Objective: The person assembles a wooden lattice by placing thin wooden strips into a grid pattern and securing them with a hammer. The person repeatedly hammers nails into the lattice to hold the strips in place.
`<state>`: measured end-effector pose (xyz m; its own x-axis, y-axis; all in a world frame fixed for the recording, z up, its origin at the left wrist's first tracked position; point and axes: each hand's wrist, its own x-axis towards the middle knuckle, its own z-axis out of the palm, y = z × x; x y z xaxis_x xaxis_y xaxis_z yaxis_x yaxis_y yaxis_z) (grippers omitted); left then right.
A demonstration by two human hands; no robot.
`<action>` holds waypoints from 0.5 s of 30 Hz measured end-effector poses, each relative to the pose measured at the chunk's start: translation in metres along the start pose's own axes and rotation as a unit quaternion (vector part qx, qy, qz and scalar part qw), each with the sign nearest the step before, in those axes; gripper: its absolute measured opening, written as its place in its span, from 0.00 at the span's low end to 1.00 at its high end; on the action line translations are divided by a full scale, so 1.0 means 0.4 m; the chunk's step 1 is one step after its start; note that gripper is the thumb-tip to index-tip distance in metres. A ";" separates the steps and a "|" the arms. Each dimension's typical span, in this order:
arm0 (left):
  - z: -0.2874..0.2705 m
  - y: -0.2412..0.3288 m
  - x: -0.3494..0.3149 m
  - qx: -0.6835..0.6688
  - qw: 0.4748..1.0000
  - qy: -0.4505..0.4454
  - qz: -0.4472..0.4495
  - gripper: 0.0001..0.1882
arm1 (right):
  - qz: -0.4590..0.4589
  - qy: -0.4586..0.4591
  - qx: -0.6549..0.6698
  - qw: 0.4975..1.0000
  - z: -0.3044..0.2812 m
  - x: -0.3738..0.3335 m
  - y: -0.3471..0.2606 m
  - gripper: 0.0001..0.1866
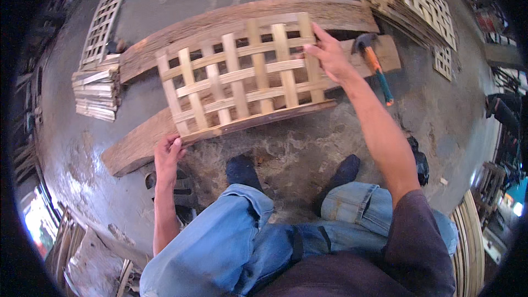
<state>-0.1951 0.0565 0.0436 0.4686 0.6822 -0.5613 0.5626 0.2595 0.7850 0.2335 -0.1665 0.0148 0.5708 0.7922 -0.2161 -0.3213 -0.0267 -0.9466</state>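
Observation:
A woven lattice panel of pale wooden strips (236, 78) is held tilted in front of me, its near edge along a darker strip. My left hand (167, 155) pinches its near left corner between thumb and fingers. At the far right corner my right hand (328, 55) grips the end strip, thumb on the near face. Two long rough planks (137, 142) lie on the floor beneath and behind the panel. Just right of the right hand, a claw hammer (375, 66) with an orange and teal handle rests with its head on a plank.
Stacked lattice panels (421, 8) stand at the far right. At the left are a lattice panel (103, 25) and a bundle of wooden strips (95, 92). More long strips (468, 247) lie by my right side. Dark objects, partly hidden, sit near my left forearm.

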 end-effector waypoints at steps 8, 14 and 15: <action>0.039 -0.069 0.000 0.003 0.998 0.066 0.004 0.13 | -0.106 0.178 -0.452 0.868 -0.043 -0.053 0.015 0.17; 0.042 -0.077 -0.032 -0.002 0.993 0.120 0.016 0.12 | 0.175 0.138 -0.389 0.894 -0.080 -0.297 0.049 0.12; 0.039 -0.079 -0.035 0.013 0.992 0.125 0.016 0.12 | 0.193 0.131 -0.323 0.917 -0.077 -0.310 0.062 0.12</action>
<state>-0.2087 0.0282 0.0225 0.3055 0.8385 -0.4513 0.5683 0.2197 0.7930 0.1778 -0.2842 0.0110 0.6981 0.4753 -0.5354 -0.0720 -0.6974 -0.7130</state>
